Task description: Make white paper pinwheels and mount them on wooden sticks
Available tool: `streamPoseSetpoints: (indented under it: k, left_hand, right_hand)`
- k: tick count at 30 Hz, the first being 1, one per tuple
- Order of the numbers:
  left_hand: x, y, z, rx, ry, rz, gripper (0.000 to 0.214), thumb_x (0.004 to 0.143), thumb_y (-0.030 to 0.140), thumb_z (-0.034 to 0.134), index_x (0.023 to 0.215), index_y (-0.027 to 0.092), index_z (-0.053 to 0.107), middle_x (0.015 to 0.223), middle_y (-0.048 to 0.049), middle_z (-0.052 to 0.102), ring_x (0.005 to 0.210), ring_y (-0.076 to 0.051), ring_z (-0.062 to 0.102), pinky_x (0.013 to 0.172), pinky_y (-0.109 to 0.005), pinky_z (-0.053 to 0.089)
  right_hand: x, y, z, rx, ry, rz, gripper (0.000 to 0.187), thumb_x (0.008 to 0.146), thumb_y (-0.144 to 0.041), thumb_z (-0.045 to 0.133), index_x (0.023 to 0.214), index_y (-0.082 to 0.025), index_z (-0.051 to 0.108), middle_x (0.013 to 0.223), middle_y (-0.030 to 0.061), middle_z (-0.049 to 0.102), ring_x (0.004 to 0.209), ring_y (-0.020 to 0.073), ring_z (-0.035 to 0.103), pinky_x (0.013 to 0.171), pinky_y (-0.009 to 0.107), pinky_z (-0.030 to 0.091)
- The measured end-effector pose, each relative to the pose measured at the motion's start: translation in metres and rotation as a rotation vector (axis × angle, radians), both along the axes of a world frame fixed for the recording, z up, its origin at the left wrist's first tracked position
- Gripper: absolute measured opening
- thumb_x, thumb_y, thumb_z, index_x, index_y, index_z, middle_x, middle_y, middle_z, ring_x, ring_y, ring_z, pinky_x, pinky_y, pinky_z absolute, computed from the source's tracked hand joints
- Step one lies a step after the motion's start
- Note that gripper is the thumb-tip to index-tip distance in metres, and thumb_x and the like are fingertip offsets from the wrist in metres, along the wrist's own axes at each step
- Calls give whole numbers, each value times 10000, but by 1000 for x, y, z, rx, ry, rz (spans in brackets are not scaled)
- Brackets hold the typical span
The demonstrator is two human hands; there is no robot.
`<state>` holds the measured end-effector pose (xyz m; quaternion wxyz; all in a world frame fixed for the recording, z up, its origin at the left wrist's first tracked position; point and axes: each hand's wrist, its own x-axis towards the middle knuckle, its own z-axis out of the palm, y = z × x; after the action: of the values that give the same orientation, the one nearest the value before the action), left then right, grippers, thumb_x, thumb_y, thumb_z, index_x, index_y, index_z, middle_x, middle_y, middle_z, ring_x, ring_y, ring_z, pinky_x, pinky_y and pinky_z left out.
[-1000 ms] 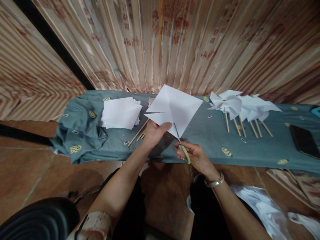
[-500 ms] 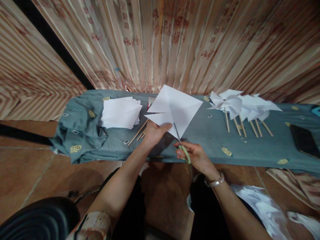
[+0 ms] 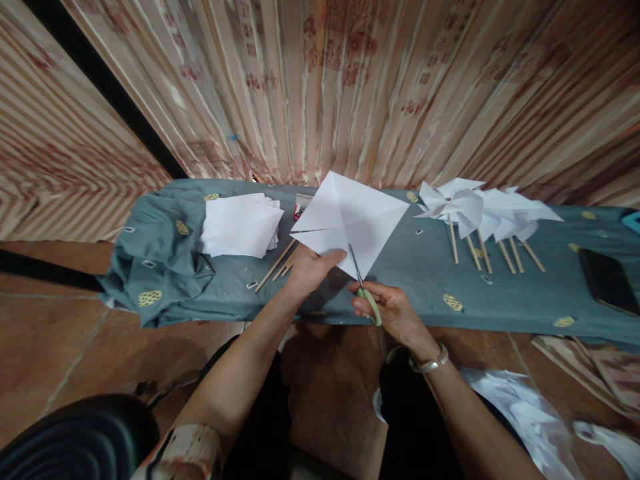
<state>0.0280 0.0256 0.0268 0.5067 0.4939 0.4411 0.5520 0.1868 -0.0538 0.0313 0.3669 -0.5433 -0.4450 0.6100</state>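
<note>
A square white sheet of paper (image 3: 357,210) is held up over the bench, turned corner-down, with faint diagonal creases and a slit running in from its left corner. My left hand (image 3: 313,268) pinches its lower left edge, thumb on top. In my right hand (image 3: 390,310) are scissors with light green handles (image 3: 371,305); their blades lie at the sheet's bottom corner, along the crease. How far the blades are parted I cannot tell. Several thin wooden sticks (image 3: 275,267) lie just left of my left hand, partly hidden by the hand and the paper.
A stack of white paper (image 3: 240,227) lies on the cloth-covered bench (image 3: 510,300) at left. Several paper pinwheels on sticks (image 3: 453,203) rest at right, near a dark phone (image 3: 607,280). A small red-and-white packet (image 3: 300,207) sits behind the sheet. A black stool (image 3: 75,437) stands lower left.
The slit at the sheet's left corner has narrowed as its two flaps came closer together. The sheet has shifted very slightly right; both hands keep their holds.
</note>
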Motion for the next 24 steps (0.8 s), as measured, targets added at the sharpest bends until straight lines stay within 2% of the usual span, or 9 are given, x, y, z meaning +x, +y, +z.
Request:
streamPoseSetpoints:
  k: [7,18,24]
  left_hand:
    - [0,0,1,-24,-64,-17,393,558,219,761,929,150,652,839,-44,713,749,-180,641,755,-306,520]
    - [3,-9,4,-62,-32,-95,279,559,263,758,790,160,641,810,-37,703,714,-172,629,715,-304,518]
    - [3,-10,5,-66,-31,-76,284,559,258,753,807,160,655,828,-40,710,730,-177,638,731,-307,525]
  right_hand:
    - [-1,0,-1,-55,46,-43,504,486,-497,873,847,-188,706,606,-42,620,550,89,565,520,221,450]
    - [3,0,-2,37,-2,23,469,593,-506,816,902,-165,728,638,-13,624,582,113,553,576,259,474]
    - [1,1,-4,13,25,5,468,554,-508,836,857,-174,713,637,-15,620,552,100,543,550,247,468]
